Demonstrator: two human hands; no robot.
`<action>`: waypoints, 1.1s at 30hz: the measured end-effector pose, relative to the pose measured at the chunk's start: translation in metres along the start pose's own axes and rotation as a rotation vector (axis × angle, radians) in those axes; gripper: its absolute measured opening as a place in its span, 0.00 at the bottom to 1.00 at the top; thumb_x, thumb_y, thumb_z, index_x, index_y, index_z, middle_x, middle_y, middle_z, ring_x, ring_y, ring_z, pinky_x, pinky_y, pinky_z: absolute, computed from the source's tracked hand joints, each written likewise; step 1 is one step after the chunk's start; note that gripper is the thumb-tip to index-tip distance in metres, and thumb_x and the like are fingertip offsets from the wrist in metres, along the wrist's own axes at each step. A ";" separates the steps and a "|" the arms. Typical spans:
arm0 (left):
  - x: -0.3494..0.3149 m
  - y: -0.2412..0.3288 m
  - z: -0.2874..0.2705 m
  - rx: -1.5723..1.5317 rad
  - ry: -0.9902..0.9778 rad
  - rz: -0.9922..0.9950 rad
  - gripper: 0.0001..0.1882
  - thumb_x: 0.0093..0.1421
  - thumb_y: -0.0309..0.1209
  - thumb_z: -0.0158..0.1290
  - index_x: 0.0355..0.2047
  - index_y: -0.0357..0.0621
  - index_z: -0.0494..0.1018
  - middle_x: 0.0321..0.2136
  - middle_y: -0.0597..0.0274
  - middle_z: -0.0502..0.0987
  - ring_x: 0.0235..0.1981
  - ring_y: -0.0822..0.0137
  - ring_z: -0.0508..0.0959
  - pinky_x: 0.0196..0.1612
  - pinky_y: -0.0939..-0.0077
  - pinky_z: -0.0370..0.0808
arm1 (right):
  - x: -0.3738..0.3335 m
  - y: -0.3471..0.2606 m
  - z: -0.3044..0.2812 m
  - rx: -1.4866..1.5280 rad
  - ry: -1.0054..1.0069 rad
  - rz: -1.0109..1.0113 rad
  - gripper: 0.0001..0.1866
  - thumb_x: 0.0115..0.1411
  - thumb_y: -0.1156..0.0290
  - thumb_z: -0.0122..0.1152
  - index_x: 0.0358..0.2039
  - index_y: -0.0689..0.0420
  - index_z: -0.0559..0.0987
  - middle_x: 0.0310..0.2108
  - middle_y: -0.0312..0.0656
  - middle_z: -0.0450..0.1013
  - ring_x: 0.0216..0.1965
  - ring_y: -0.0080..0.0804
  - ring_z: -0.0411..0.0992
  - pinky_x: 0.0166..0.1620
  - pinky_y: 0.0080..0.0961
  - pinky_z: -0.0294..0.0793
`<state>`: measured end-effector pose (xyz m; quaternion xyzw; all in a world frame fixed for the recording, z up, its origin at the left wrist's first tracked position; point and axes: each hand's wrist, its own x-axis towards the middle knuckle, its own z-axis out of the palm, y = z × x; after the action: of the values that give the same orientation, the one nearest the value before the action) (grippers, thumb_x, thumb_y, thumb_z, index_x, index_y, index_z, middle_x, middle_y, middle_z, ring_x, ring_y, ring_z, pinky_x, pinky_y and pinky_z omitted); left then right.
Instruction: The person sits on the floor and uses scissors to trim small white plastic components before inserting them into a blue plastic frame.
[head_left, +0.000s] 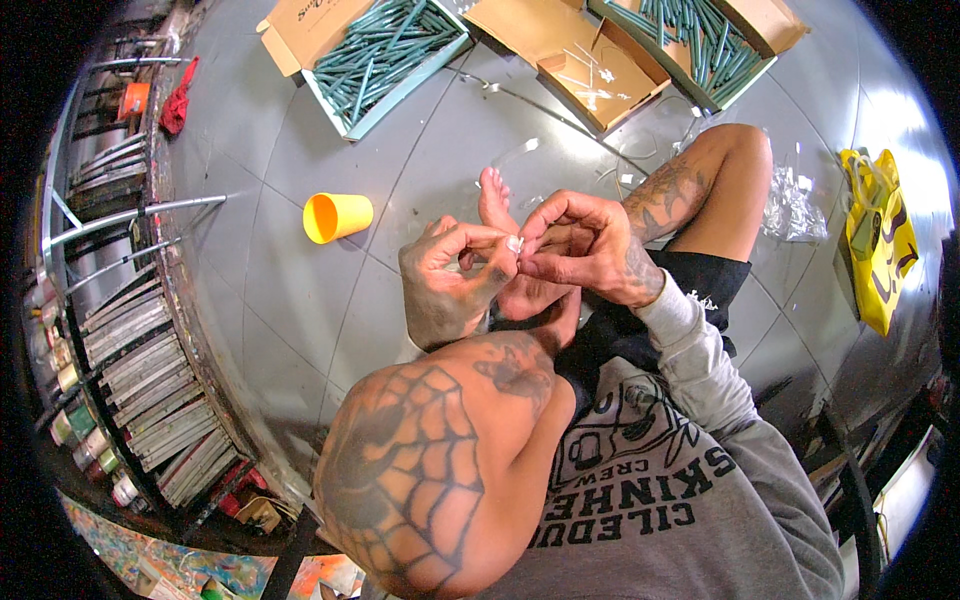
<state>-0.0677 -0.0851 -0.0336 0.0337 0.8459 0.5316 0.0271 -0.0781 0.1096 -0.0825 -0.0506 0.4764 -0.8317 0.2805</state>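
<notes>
Above my crossed legs, both hands meet fingertip to fingertip. My left hand (445, 275) pinches a small white piece (514, 243) between thumb and forefinger. Thumb and forefinger of my right hand (590, 245) close on the same piece from the other side. It is too small and too covered by fingers to tell its kind. A yellow cup (345, 217) lies on its side on the floor, left of my left hand. Beyond my right knee, a clear plastic bag (797, 205) of small white pieces rests on the floor.
At the far side stand a cardboard box (352, 128) of teal pen-like sticks and a second such box (735, 92). Between them, a shallow carton (645, 90) holds thin white sticks. A yellow bag (880, 270) lies right. Metal racks (140, 212) with stacked frames line the left.
</notes>
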 end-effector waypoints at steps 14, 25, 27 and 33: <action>-0.015 0.010 -0.014 0.462 0.568 0.477 0.06 0.52 0.24 0.65 0.31 0.47 0.81 0.23 0.69 0.78 0.23 0.72 0.66 0.25 0.77 0.64 | 0.012 0.000 0.076 -0.062 0.249 -0.370 0.14 0.61 0.84 0.61 0.46 0.67 0.71 0.45 0.49 0.74 0.46 0.31 0.75 0.51 0.27 0.77; -0.018 0.009 -0.025 0.579 0.669 0.631 0.12 0.50 0.25 0.66 0.37 0.52 0.82 0.21 0.79 0.79 0.21 0.76 0.61 0.29 0.80 0.59 | 0.025 0.000 0.082 -0.337 0.183 -0.768 0.10 0.59 0.83 0.62 0.42 0.68 0.76 0.39 0.49 0.77 0.41 0.34 0.76 0.48 0.30 0.75; -0.018 0.009 -0.025 0.582 0.686 0.649 0.12 0.51 0.25 0.66 0.37 0.52 0.82 0.21 0.79 0.79 0.21 0.76 0.60 0.29 0.80 0.58 | 0.021 -0.007 0.084 -0.372 0.185 -0.721 0.10 0.58 0.83 0.62 0.41 0.68 0.76 0.39 0.48 0.77 0.40 0.33 0.76 0.47 0.30 0.75; -0.022 0.014 -0.024 0.594 0.623 0.561 0.14 0.51 0.26 0.65 0.39 0.53 0.82 0.19 0.80 0.78 0.22 0.76 0.59 0.29 0.79 0.58 | 0.020 -0.013 0.081 -0.426 0.196 -0.706 0.09 0.57 0.83 0.64 0.39 0.67 0.78 0.36 0.47 0.78 0.38 0.32 0.76 0.45 0.28 0.75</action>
<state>-0.0473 -0.1023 -0.0103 0.1055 0.8868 0.2400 -0.3805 -0.0721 0.0427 -0.0317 -0.1881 0.6155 -0.7606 -0.0851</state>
